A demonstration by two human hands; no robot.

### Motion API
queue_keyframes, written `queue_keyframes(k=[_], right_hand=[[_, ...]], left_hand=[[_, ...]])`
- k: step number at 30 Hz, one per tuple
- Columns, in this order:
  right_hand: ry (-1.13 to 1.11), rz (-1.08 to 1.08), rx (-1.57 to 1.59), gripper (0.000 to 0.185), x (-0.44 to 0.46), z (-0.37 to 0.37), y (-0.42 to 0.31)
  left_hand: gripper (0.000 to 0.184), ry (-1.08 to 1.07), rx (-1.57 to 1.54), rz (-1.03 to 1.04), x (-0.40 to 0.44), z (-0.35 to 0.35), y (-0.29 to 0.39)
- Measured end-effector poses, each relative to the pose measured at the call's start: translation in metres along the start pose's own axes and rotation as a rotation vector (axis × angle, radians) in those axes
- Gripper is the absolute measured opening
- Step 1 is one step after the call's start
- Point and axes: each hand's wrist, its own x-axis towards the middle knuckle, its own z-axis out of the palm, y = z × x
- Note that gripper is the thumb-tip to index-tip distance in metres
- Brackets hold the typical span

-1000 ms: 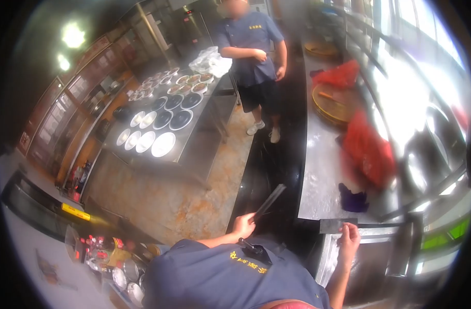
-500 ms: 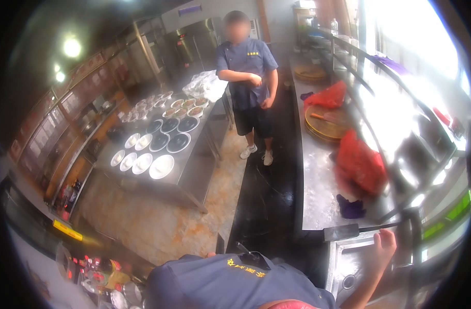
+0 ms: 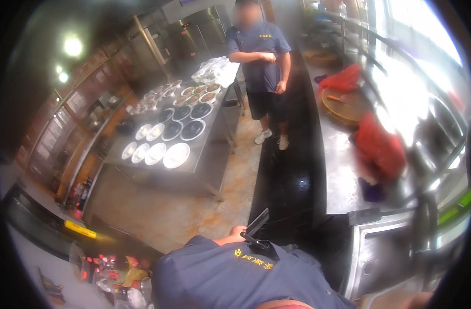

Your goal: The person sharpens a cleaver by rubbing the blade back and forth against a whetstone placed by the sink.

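Note:
My left hand (image 3: 239, 234) is closed in front of my chest. It holds a flat, dark cleaver-like blade (image 3: 257, 221) that slants up to the right; the handle is hidden. A dark clip (image 3: 250, 238) sits on my shirt front close to that hand. At the bottom right edge, my right hand (image 3: 413, 299) is blurred and partly cut off, so its fingers cannot be made out. It is low beside the metal sink (image 3: 355, 257). A dark flat fitting (image 3: 364, 216) lies at the sink's far rim.
A co-worker (image 3: 266, 62) stands in the aisle. White plates (image 3: 177, 155) and dark bowls (image 3: 193, 130) fill the steel table (image 3: 210, 154). Along the right counter (image 3: 341, 180) are a round cutting board (image 3: 343, 110) with a knife and red bags (image 3: 380, 147).
My left hand has come into view with the blade raised. My right hand has dropped from beside the dark fitting to the bottom edge. The whole scene has shifted right and slightly up.

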Motion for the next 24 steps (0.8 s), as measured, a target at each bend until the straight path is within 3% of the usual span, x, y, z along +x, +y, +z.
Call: queue_keyframes(k=[2, 3, 4, 6, 8, 11, 14, 16, 17, 18, 22, 24], right_hand=[[-0.036, -0.144, 0.016, 0.028, 0.017, 0.018, -0.023], [-0.043, -0.188, 0.027, 0.028, 0.021, 0.026, -0.030], [-0.038, -0.211, 0.040, 0.028, 0.023, 0.032, -0.034], [-0.035, -0.229, 0.071, 0.029, 0.015, 0.036, -0.033], [-0.030, -0.219, 0.101, 0.029, 0.021, 0.031, -0.029], [0.009, -0.223, 0.059, 0.029, 0.013, 0.030, -0.019], [0.039, -0.191, 0.024, 0.030, -0.006, 0.030, -0.004], [0.075, -0.220, 0.002, 0.030, -0.002, 0.032, -0.001], [0.074, -0.229, -0.017, 0.031, 0.008, 0.040, 0.005], [0.074, -0.225, -0.024, 0.031, 0.013, 0.043, 0.008], [0.086, -0.243, -0.074, 0.032, 0.026, 0.053, 0.018], [0.098, -0.261, -0.088, 0.033, 0.033, 0.055, 0.020]], left_hand=[[0.038, -0.091, 0.337, -0.117, -0.045, -0.037, 0.081], [0.043, 0.076, 0.237, 0.009, -0.025, -0.016, 0.029], [0.043, 0.080, 0.270, 0.004, -0.012, -0.027, 0.025], [0.040, -0.103, 0.482, -0.083, -0.014, -0.013, 0.015], [0.029, -0.269, -0.258, -0.143, -0.018, -0.006, -0.041], [0.026, -0.298, 0.084, 0.077, -0.026, -0.015, -0.035], [0.023, -0.407, 0.185, 0.413, -0.023, -0.035, -0.040], [0.030, -0.263, 0.384, 0.255, -0.048, -0.033, -0.005], [0.032, -0.169, 0.509, 0.005, -0.052, -0.017, 0.011], [0.031, -0.134, 0.540, -0.070, -0.056, -0.011, 0.018], [0.032, -0.051, 0.722, -0.092, -0.040, 0.015, 0.037], [0.030, -0.022, 0.557, -0.085, -0.037, 0.019, 0.059]])
